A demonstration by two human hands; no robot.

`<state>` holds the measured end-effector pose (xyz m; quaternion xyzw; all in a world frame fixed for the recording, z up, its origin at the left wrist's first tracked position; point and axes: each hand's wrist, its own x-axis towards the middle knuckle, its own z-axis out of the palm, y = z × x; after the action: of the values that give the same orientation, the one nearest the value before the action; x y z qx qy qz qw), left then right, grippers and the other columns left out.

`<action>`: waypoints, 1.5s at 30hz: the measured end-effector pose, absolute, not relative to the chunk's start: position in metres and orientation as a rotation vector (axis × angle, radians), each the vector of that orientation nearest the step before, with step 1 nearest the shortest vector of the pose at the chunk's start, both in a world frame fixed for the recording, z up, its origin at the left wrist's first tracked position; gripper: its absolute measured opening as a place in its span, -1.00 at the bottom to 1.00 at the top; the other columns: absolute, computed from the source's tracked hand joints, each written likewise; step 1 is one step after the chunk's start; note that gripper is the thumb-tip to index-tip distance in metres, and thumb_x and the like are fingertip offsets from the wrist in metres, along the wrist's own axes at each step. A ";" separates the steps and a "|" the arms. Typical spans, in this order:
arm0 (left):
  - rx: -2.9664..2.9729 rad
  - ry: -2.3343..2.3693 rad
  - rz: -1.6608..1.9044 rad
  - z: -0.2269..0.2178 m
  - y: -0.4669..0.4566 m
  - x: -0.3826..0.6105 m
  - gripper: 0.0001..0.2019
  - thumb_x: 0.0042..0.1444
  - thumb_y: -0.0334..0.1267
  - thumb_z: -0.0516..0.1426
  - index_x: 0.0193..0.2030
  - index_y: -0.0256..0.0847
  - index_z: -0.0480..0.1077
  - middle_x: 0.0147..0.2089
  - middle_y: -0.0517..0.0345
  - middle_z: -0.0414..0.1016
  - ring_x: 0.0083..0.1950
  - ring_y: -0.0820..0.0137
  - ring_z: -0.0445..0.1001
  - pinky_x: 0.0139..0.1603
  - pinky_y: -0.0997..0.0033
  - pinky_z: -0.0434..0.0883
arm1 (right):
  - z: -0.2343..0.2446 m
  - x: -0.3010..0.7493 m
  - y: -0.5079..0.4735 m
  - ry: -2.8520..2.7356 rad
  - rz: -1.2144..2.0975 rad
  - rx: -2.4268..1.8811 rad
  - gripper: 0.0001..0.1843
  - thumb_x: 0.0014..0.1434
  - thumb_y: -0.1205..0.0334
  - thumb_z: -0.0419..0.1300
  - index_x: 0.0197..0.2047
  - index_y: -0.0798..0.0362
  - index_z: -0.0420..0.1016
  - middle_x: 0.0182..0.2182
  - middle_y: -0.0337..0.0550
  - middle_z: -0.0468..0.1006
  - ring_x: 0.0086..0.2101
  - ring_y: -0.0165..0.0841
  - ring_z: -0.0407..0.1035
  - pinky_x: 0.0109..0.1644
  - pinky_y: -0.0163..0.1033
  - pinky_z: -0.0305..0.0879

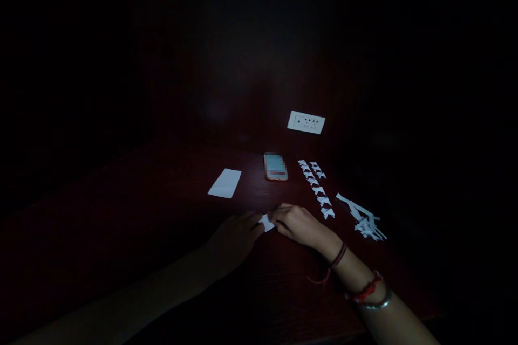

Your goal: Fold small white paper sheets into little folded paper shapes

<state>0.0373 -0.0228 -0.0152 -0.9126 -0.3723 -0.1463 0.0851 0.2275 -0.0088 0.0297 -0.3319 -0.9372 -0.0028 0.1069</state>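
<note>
While both hands — left hand, right hand — pinch a small white folded paper piece on the dark red wooden bench, dim light risks a crooked crease.

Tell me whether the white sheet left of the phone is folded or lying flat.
Flat: the white sheet lies spread on the dark table, showing no visible crease.

A dim room at home, likely: dark wooden desk, wall socket (white) beyond the right hand.
</note>
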 end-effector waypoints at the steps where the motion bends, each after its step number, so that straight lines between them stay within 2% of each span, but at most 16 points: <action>1: -2.723 -1.103 -0.445 -0.016 -0.022 0.036 -0.69 0.06 -0.42 -0.11 -0.05 -0.23 0.24 0.07 0.04 0.19 0.07 0.20 0.12 -0.10 0.17 0.17 | 0.031 0.228 -0.009 -2.768 -0.002 -0.983 -0.81 0.09 0.36 -0.06 -0.26 0.11 0.35 -0.34 -0.13 0.42 -0.25 -0.40 0.24 -0.17 -0.32 0.16; 10: -2.789 -1.054 -0.457 -0.020 -0.020 0.034 -0.68 0.06 -0.42 -0.11 -0.03 -0.24 0.20 0.05 0.05 0.21 0.02 0.26 0.17 -0.07 0.21 0.14 | 0.027 0.233 -0.004 -2.657 0.207 -0.916 -0.68 0.08 0.44 -0.09 -0.13 0.05 0.32 -0.25 -0.19 0.42 -0.23 -0.44 0.25 -0.12 -0.32 0.13; 17: -2.752 -1.080 -0.472 -0.017 -0.023 0.040 -0.71 0.07 -0.43 -0.11 -0.07 -0.22 0.24 0.03 0.06 0.22 -0.02 0.25 0.20 -0.12 0.21 0.18 | 0.026 0.227 -0.008 -2.690 0.067 -0.947 -0.70 0.06 0.44 -0.06 -0.16 0.06 0.35 -0.22 -0.16 0.35 -0.19 -0.41 0.19 -0.10 -0.30 0.13; 21: -2.722 -1.105 -0.451 -0.019 -0.022 0.040 -0.70 0.07 -0.44 -0.10 -0.06 -0.22 0.24 0.02 0.02 0.23 0.00 0.23 0.19 -0.11 0.19 0.17 | 0.029 0.225 -0.011 -2.740 -0.030 -1.035 -0.75 0.08 0.39 -0.05 -0.18 0.10 0.33 -0.26 -0.11 0.34 -0.21 -0.39 0.18 -0.11 -0.28 0.14; 27: -2.726 -1.095 -0.422 -0.021 -0.019 0.039 -0.71 0.06 -0.43 -0.09 -0.08 -0.24 0.26 0.02 0.01 0.24 -0.02 0.20 0.20 -0.14 0.18 0.19 | 0.029 0.224 -0.012 -2.735 -0.053 -1.000 -0.70 0.09 0.36 -0.06 -0.10 0.03 0.28 -0.28 -0.15 0.31 -0.24 -0.40 0.17 -0.14 -0.30 0.14; 32: -2.713 -1.114 -0.421 -0.017 -0.022 0.039 -0.69 0.05 -0.45 -0.10 -0.06 -0.24 0.25 0.02 0.02 0.24 -0.04 0.21 0.21 -0.14 0.18 0.18 | 0.031 0.221 -0.013 -2.744 -0.065 -1.029 -0.73 0.09 0.36 -0.08 -0.17 0.06 0.35 -0.28 -0.14 0.31 -0.25 -0.39 0.16 -0.16 -0.30 0.15; 40: -2.685 -1.209 -0.400 0.003 -0.032 0.038 -0.70 0.06 -0.45 -0.10 -0.10 -0.18 0.30 -0.07 0.01 0.27 -0.07 0.21 0.21 -0.21 0.23 0.21 | 0.024 0.225 -0.005 -2.543 0.282 -0.983 -0.70 0.05 0.41 -0.02 -0.14 0.06 0.35 -0.28 -0.16 0.35 -0.24 -0.44 0.21 -0.11 -0.33 0.13; 45: -2.688 -1.230 -0.460 0.006 -0.029 0.039 -0.74 0.09 -0.41 -0.10 -0.18 -0.19 0.35 -0.19 0.03 0.27 -0.18 0.28 0.25 -0.29 0.31 0.22 | 0.019 0.223 -0.002 -2.393 0.454 -1.154 -0.78 -0.05 0.39 0.12 -0.26 0.09 0.41 -0.36 -0.17 0.35 -0.34 -0.46 0.24 -0.23 -0.35 0.17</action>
<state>0.0395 -0.0289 0.0058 -0.8960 -0.4099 -0.1535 0.0747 0.2232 -0.0015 0.0192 -0.4176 -0.8659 0.1642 0.2211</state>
